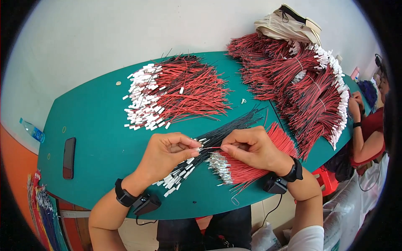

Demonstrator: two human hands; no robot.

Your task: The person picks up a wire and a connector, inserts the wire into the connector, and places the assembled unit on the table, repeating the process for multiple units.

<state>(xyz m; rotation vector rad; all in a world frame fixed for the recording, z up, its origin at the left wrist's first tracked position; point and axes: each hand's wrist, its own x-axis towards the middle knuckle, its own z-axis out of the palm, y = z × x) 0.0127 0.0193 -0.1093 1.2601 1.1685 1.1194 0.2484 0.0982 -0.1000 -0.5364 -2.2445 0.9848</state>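
Over the middle of the table, my left hand (169, 152) is closed in a pinch on a small white connector, mostly covered by the fingertips. My right hand (255, 148) pinches a thin red wire (212, 147), which spans the short gap between both hands. Beneath them lies a pile of black wires (228, 129) with white connectors (178, 178) at their near-left ends. To its right, partly under my right hand, is a bundle of loose red wires (247, 167) with pale metallic tips (220, 167) pointing left.
On the green table (96, 125) rests a heap of red-and-black wires with white connectors (188, 88). Tied bundles (293, 79) pile up at the right, a beige bag (289, 27) on top. A phone (69, 158) and bottle (32, 130) are left. Another person's arm (362, 140) is right.
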